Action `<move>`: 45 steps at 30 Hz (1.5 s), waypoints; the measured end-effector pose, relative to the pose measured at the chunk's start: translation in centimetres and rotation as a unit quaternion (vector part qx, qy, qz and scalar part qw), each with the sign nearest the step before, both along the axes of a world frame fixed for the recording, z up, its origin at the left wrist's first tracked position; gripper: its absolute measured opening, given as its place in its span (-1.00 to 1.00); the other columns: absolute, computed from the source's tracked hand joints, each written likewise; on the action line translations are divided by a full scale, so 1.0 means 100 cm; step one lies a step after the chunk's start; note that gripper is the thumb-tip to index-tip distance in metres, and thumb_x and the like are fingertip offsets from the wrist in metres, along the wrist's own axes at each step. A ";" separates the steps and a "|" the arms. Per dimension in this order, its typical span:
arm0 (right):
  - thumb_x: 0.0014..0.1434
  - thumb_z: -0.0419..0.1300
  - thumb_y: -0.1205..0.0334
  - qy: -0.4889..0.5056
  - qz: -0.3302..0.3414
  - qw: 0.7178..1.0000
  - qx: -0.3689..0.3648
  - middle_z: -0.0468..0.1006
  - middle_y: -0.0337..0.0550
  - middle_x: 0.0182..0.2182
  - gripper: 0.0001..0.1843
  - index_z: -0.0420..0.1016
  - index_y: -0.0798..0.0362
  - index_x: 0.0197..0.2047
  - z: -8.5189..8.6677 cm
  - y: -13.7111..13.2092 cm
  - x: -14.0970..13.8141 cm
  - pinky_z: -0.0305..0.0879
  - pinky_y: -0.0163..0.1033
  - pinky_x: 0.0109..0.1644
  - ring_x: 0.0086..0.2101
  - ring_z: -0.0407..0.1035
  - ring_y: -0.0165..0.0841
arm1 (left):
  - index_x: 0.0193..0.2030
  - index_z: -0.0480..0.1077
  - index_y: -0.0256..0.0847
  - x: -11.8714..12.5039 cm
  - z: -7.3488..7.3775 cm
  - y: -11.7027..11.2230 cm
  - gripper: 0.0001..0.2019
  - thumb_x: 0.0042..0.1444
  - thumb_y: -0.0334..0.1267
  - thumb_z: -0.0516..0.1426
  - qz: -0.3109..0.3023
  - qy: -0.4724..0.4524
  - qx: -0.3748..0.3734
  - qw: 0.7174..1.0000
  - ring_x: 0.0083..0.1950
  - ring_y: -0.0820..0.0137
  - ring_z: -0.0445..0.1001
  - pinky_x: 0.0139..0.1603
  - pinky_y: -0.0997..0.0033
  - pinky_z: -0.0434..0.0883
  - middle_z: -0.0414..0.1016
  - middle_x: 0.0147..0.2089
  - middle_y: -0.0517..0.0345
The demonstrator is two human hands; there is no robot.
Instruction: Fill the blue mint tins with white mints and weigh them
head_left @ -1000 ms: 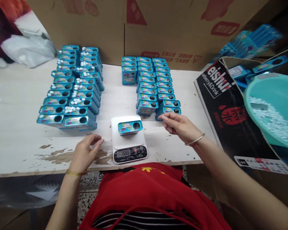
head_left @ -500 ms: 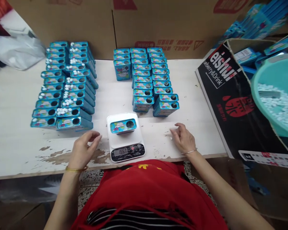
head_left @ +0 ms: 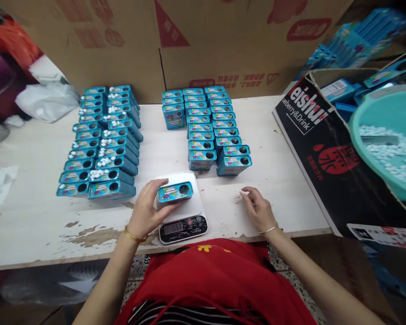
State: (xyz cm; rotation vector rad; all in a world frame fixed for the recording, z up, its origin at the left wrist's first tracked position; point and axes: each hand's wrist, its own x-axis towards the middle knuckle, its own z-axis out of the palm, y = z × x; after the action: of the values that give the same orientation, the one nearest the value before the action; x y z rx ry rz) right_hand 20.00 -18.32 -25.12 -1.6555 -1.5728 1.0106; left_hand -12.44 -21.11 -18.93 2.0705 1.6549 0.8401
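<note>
My left hand [head_left: 152, 207] reaches around a blue candy tin [head_left: 175, 192], thumb along its near side and fingers at its far left corner. The tin stands on a white digital scale [head_left: 198, 208], whose display seems to read 155.7. My right hand [head_left: 259, 210] rests low over the table to the right of the scale, fingers curled together. A small white bit shows at its fingertips, too small to name. Rows of similar tins [head_left: 112, 188] stand at the left, many with white candies on their lids. More tins [head_left: 235, 164] stand behind the scale to the right.
A black carton [head_left: 311, 149] at the right holds more tins and a turquoise basin [head_left: 358, 131] of white candies with a scoop [head_left: 380, 139]. Large brown cardboard [head_left: 223, 45] walls the back. A white plastic bag [head_left: 47, 101] lies at the far left.
My left hand has moved right, from beside the scale to around the tin on it. My right hand has stayed about where it was. The camera view has shifted slightly.
</note>
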 end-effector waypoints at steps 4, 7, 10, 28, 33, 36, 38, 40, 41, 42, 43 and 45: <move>0.07 0.12 -0.34 0.374 -0.019 0.882 -0.287 0.23 -0.34 -0.64 -0.43 0.21 0.03 -0.52 0.039 -0.008 -0.052 -0.19 -0.40 -0.66 -0.69 -0.03 -0.55 | 0.05 0.27 -0.15 0.007 0.018 0.002 -0.68 0.14 -0.31 0.14 -0.071 0.022 0.069 0.995 -0.11 0.29 0.44 -0.12 0.30 0.38 0.47 -0.11 0.06; 0.11 0.15 -0.27 0.522 0.052 0.747 -0.408 0.30 -0.31 -0.63 -0.46 0.24 0.06 -0.52 0.062 -0.010 -0.086 -0.25 -0.44 -0.69 -0.69 0.05 -0.56 | 0.07 0.28 -0.15 0.012 0.043 0.002 -0.62 0.09 -0.44 0.11 -0.126 0.132 0.163 0.970 -0.08 0.22 0.40 -0.11 0.21 0.31 0.48 -0.06 -0.01; 0.24 0.10 -0.13 0.548 0.037 0.709 -0.443 0.41 -0.24 -0.59 -0.57 0.33 0.10 -0.39 0.071 -0.006 -0.106 -0.19 -0.47 -0.70 -0.67 0.14 -0.55 | 0.02 0.32 -0.17 0.011 0.046 0.006 -0.63 0.05 -0.48 0.10 -0.139 0.210 0.201 0.947 -0.14 0.20 0.37 -0.14 0.19 0.27 0.50 -0.08 -0.04; 0.42 -0.18 0.18 0.530 0.004 0.704 -0.472 0.46 -0.10 -0.55 -0.52 0.38 0.21 -0.42 0.100 -0.002 -0.121 0.01 -0.47 -0.68 -0.65 0.25 -0.55 | -0.05 0.35 -0.16 0.003 0.038 -0.001 -0.68 0.04 -0.50 0.10 -0.105 0.235 0.235 0.937 -0.15 0.24 0.43 -0.11 0.18 0.27 0.53 -0.12 -0.03; 0.40 -0.12 0.18 0.571 0.047 0.694 -0.436 0.50 -0.06 -0.51 -0.58 0.42 0.22 -0.33 0.107 -0.008 -0.117 0.08 -0.46 -0.66 -0.63 0.27 -0.53 | -0.10 0.37 -0.17 0.009 0.055 -0.010 -0.68 0.00 -0.57 0.13 -0.102 0.208 0.294 0.927 -0.08 0.22 0.45 -0.05 0.16 0.30 0.53 -0.15 -0.03; 0.36 -0.05 0.19 0.569 0.036 0.691 -0.444 0.49 -0.08 -0.54 -0.64 0.42 0.22 -0.33 0.097 -0.008 -0.120 0.12 -0.46 -0.65 -0.62 0.29 -0.52 | -0.11 0.37 -0.16 0.009 0.052 -0.009 -0.70 0.03 -0.55 0.12 -0.102 0.225 0.277 0.929 -0.14 0.25 0.45 -0.09 0.19 0.29 0.54 -0.17 0.00; 0.35 -0.01 0.19 0.568 0.020 0.686 -0.455 0.48 -0.08 -0.55 -0.67 0.42 0.22 -0.35 0.088 -0.007 -0.122 0.13 -0.47 -0.65 -0.61 0.31 -0.51 | -0.09 0.37 -0.17 0.007 0.045 -0.008 -0.70 0.05 -0.54 0.09 -0.108 0.238 0.257 0.930 -0.15 0.25 0.44 -0.11 0.19 0.29 0.54 -0.16 -0.02; 0.34 0.00 0.18 0.578 0.029 0.677 -0.454 0.50 -0.06 -0.53 -0.67 0.41 0.22 -0.35 0.082 -0.006 -0.123 0.15 -0.46 -0.63 -0.59 0.33 -0.50 | -0.06 0.36 -0.18 0.003 0.041 -0.007 -0.67 0.04 -0.54 0.10 -0.109 0.233 0.251 0.933 -0.12 0.23 0.43 -0.09 0.16 0.28 0.54 -0.13 -0.05; 0.33 0.00 0.18 0.586 0.039 0.674 -0.449 0.51 -0.05 -0.51 -0.67 0.41 0.22 -0.34 0.082 -0.006 -0.122 0.16 -0.46 -0.63 -0.58 0.33 -0.49 | -0.04 0.36 -0.17 0.001 0.039 -0.006 -0.66 0.04 -0.53 0.11 -0.106 0.223 0.249 0.937 -0.11 0.22 0.43 -0.07 0.15 0.28 0.53 -0.11 -0.05; 0.33 -0.01 0.18 0.592 0.049 0.671 -0.443 0.51 -0.05 -0.50 -0.68 0.40 0.22 -0.34 0.082 -0.006 -0.121 0.17 -0.45 -0.62 -0.57 0.34 -0.49 | -0.02 0.35 -0.15 0.000 0.039 -0.006 -0.64 0.04 -0.52 0.12 -0.102 0.207 0.242 0.942 -0.09 0.21 0.43 -0.07 0.14 0.29 0.52 -0.09 -0.05; 0.32 -0.01 0.19 0.597 0.054 0.670 -0.438 0.52 -0.05 -0.50 -0.69 0.40 0.21 -0.34 0.083 -0.006 -0.120 0.17 -0.45 -0.62 -0.57 0.34 -0.48 | 0.01 0.34 -0.13 -0.002 0.038 -0.005 -0.62 0.04 -0.50 0.14 -0.097 0.185 0.229 0.951 -0.09 0.22 0.44 -0.08 0.16 0.30 0.51 -0.08 -0.04; 0.31 0.00 0.19 0.598 0.054 0.674 -0.431 0.53 -0.05 -0.50 -0.72 0.38 0.19 -0.35 0.085 -0.005 -0.118 0.17 -0.45 -0.61 -0.57 0.33 -0.48 | 0.06 0.32 -0.09 -0.004 0.035 -0.002 -0.59 0.05 -0.45 0.17 -0.090 0.127 0.187 0.970 -0.09 0.25 0.44 -0.12 0.22 0.34 0.49 -0.07 -0.01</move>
State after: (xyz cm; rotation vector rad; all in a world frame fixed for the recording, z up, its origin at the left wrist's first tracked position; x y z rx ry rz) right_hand 8.18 -18.83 -16.59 -0.8013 -0.2202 2.4385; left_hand -12.86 -21.28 -15.38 2.6405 1.4828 0.9129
